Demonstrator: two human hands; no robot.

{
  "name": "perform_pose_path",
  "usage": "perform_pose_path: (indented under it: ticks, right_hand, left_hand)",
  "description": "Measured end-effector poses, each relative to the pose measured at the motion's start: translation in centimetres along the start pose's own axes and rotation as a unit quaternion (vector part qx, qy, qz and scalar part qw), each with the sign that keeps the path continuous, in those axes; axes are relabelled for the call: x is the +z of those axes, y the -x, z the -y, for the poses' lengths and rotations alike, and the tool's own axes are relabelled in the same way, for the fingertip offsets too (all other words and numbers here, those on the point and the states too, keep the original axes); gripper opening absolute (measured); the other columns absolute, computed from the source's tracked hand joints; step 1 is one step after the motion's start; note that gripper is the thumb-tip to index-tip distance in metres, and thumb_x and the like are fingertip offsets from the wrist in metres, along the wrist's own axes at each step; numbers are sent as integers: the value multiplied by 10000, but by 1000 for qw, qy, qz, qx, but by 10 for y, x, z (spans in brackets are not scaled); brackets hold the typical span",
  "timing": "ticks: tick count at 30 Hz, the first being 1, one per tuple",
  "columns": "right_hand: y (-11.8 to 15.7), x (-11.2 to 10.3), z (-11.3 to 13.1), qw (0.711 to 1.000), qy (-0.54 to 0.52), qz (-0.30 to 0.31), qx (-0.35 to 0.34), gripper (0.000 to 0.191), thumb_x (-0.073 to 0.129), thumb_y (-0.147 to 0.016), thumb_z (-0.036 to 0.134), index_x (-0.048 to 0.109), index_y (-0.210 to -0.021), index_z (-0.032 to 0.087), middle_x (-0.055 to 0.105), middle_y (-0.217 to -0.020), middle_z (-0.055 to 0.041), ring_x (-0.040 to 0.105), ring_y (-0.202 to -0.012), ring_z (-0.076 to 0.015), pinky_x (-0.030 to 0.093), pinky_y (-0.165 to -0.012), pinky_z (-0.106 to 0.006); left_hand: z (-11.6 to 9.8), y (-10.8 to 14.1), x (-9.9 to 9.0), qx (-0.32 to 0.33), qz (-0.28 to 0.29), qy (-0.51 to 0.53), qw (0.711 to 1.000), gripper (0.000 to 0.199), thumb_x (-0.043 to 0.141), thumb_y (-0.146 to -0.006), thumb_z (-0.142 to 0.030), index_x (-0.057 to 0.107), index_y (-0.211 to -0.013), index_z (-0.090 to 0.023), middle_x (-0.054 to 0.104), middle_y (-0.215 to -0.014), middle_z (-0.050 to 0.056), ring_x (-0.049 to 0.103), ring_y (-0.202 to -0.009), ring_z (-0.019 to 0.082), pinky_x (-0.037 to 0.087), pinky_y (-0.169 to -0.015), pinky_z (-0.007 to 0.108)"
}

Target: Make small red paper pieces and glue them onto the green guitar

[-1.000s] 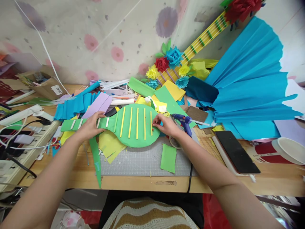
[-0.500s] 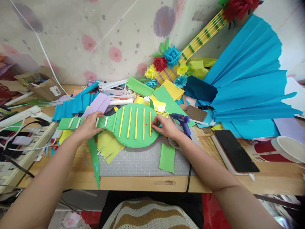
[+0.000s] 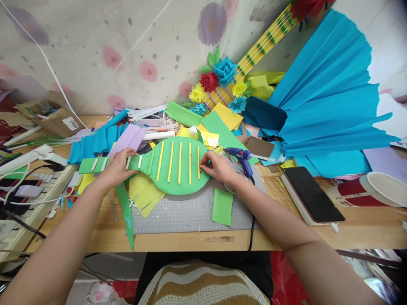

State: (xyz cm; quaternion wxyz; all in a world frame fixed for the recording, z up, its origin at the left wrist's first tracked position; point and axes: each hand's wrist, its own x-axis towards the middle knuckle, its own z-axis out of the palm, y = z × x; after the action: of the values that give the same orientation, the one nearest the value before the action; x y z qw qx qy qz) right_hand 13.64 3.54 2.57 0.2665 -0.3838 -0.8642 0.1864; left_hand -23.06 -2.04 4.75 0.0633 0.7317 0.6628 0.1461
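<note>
Green guitar-shaped cutout (image 3: pixel 175 170) is lying centrally on worktop (image 3: pixel 165 242). Left hand (image 3: pixel 118 167), nine o'clock, is clasping neck (image 3: pixel 136 163), grip closed; right hand (image 3: pixel 220 167), three o'clock, is holding grip nearly closed at nearest yellow strip (image 3: pixel 199 164), pinch unclear. Seemingly seating strip; next move calls for even pressing.

Soft, even light is brightening the desk (image 3: pixel 174 243); a faint shadow is falling beneath the green cutout (image 3: pixel 185 167); the wide lens is stretching the cup (image 3: pixel 365 189), edges blurring slightly.
</note>
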Motion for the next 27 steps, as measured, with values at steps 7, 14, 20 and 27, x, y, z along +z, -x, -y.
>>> perform_pose_path:
  ticks: [7, 14, 20, 27]
  right_hand:
    - [1, 1, -1, 1000, -1, -13, 6, 93, 575, -781, 229, 498, -827, 202, 637, -765, -5, 558, -620, -127, 364, -567, -240]
    - [0, 1, -2, 1000, 1, -11, 13, 102, 587, -779, 228, 494, -815, 205, 654, -771, -4, 567, -630, -134, 358, -570, -243]
    - [0, 4, -3, 999, 26, -23, 13, 116, 594, -775, 230, 496, -830, 206, 662, -798, -7, 576, -660, -148, 345, -573, -252]
    - [1, 5, -1, 999, 23, -34, 1, 65, 582, -788, 236, 531, -806, 201, 642, -785, -11, 562, -681, -137, 349, -583, -242]
  left_hand:
    - [0, -1, 1, 8, -1, -10, 1000, 572, 591, -656, -341, 369, -1162, -193, 495, -1228, 81, 411, -1190, 304, 312, -992, 433]
    - [-1, -3, 1, 8, 2, -15, 1000, 549, 588, -657, -335, 376, -1142, -189, 505, -1218, 81, 410, -1191, 311, 318, -987, 445]
    - [0, -7, 3, 8, 3, -6, 1000, 591, 607, -626, -329, 369, -1154, -209, 554, -1175, 77, 451, -1162, 306, 344, -965, 450]
    - [3, -12, 4, 6, 35, 6, 999, 635, 602, -626, -322, 355, -1201, -218, 532, -1226, 77, 458, -1167, 297, 369, -948, 425]
